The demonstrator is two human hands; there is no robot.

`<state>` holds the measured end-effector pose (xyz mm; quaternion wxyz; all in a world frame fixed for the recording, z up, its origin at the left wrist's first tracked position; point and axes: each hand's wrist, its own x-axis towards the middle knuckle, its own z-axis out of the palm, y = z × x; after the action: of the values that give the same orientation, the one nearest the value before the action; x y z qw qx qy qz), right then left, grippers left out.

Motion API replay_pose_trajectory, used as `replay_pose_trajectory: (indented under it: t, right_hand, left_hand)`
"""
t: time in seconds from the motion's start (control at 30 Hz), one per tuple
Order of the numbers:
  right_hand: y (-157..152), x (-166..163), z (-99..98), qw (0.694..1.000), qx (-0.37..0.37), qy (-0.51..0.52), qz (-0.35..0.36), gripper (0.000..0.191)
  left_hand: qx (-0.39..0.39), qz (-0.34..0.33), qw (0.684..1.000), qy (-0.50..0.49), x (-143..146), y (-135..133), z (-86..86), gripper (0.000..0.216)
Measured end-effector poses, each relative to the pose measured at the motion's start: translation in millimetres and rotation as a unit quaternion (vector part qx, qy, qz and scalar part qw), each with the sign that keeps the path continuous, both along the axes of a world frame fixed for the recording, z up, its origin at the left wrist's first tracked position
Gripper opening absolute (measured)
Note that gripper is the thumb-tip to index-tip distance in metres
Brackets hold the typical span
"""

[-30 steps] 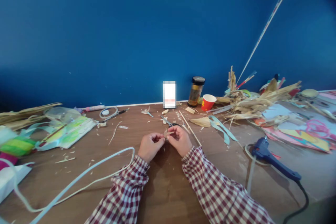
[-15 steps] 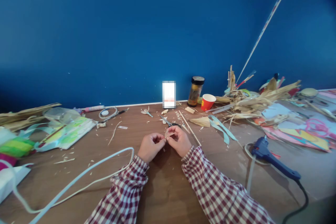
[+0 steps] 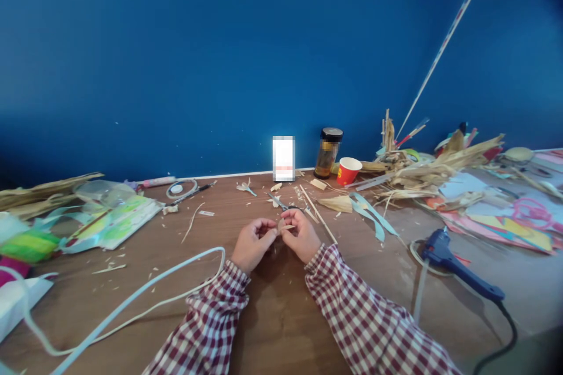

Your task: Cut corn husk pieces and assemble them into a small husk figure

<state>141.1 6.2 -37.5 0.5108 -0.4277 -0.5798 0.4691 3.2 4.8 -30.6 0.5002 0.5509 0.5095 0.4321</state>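
Observation:
My left hand point(image 3: 252, 244) and my right hand point(image 3: 301, 235) meet over the middle of the brown table point(image 3: 272, 304), fingers curled. Both pinch a small tan strip of dried husk point(image 3: 282, 227) between their fingertips. Scissors point(image 3: 284, 207) lie just beyond my right hand, beside a thin wooden stick point(image 3: 317, 214). Both sleeves are red-and-white check.
A blue glue gun point(image 3: 457, 266) with a cord lies right of my arms. A pale cable point(image 3: 132, 299) loops at the left. A red cup point(image 3: 349, 171) and dark jar point(image 3: 328, 153) stand at the blue wall. Dried husks point(image 3: 435, 173) and coloured paper point(image 3: 505, 220) pile at right; packets point(image 3: 109, 220) at left.
Both hands keep pinching the husk strip, with only small finger shifts. Nothing else has moved.

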Motion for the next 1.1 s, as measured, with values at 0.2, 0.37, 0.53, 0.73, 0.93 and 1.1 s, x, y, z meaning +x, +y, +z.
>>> replay_pose_trajectory:
  t: [0.2, 0.37, 0.53, 0.73, 0.93, 1.1]
  right_hand:
    - [-1, 0, 1.3, 1.0, -0.005, -0.008, 0.014, 0.032]
    - [-1, 1, 0.2, 1.0, -0.009, -0.011, 0.028, 0.033]
    - [-1, 0, -0.8, 0.999, -0.007, -0.021, 0.038, 0.033]
    - [-1, 0, -0.5, 0.998, 0.007, -0.038, 0.042, 0.032]
    - [-2, 2, 2.2, 0.998, 0.0, -0.046, 0.044, 0.029]
    - [-2, 1, 2.0, 0.998, -0.002, -0.044, 0.051, 0.031]
  left_hand:
    - [0.009, 0.012, 1.0, -0.02, 0, 0, 0.1, 0.028]
    - [0.019, -0.004, 0.999, -0.032, -1, 0, 3.7, 0.029]
    - [0.02, -0.014, 0.999, -0.047, -1, 1, 3.4, 0.026]
    - [0.008, 0.023, 0.999, -0.048, -3, 4, -4.2, 0.023]
    - [-0.017, 0.04, 0.996, -0.081, -3, 4, -4.5, 0.025]
    - [-0.01, 0.035, 0.996, -0.084, -2, 3, -3.1, 0.026]
